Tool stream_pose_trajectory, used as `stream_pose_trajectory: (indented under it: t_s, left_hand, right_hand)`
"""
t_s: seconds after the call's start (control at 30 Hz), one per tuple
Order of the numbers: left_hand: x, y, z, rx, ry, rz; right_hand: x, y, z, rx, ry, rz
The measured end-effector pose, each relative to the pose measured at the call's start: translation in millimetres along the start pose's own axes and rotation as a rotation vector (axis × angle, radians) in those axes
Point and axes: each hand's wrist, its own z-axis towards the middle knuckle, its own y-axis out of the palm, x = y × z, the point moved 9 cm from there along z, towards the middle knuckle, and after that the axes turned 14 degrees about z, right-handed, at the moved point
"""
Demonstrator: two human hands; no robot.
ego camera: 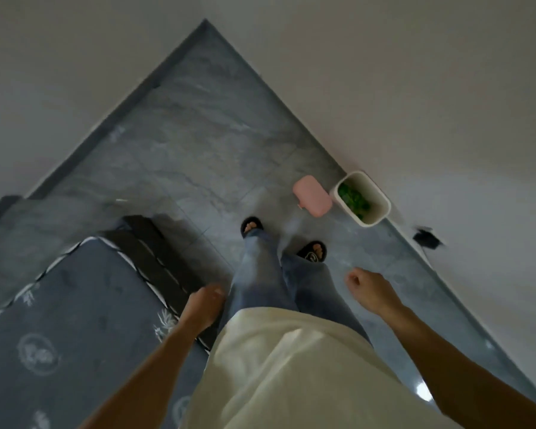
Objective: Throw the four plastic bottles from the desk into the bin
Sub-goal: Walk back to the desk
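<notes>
While I look down through the head camera, the biggest thing I see is the grey marbled tile floor [198, 144], running to a corner between two pale walls [415, 72]. At lower left lies a dark blue mattress [75, 320] with white piping and faint printed motifs, its corner close to the person's left leg. Down the middle of my view hangs a cream shirt [279, 366] above blue jeans [260, 283], and the feet are in black sandals [313, 252] planted on the tiles. Both forearms reach forward, bare. Ahead and to the right, against the wall, stands the white bin [379, 201], open at the top, with something green [351, 199] inside; I cannot tell whether that is bottles, as the frame is soft. Just beside the bin, on its left, sits a pink lid-like object [311, 196], tilted. Farther right, at the wall's foot, is a small dark object [427, 238], too blurred to name. My left hand [203, 305] hangs loosely curled beside the thigh and holds nothing. My right hand [367, 287] is folded into a loose fist, fingers turned in, and nothing shows in it. No bottle is visible on the floor or in either hand, and the desk is out of view.
</notes>
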Motion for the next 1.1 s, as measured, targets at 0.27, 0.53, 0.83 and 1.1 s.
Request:
stream_pose_trajectory:
  t_s: [0.27,0.53,0.83,1.1]
  left_hand:
    - [-101.1,75.1,-40.2,-0.177,-0.268,-0.51]
    - [-165.2,9.3,-7.9,-0.084,-0.3,-0.765]
    - [-218.3,-166.9,68.9,0.177,-0.206,-0.909]
    - [-244.3,-245.4,102.8,0.216,-0.276,-1.056]
  right_hand:
    - [-209.7,-3.0,38.7,-0.024,-0.249,-0.126]
    - [-304.0,32.6,58.1,-0.094,-0.205,-0.022]
    - [-314.2,-8.1,84.0,-0.081,0.07,-0.062]
    - [-460.8,-47.5,162.4,-0.132,-0.011,-0.331]
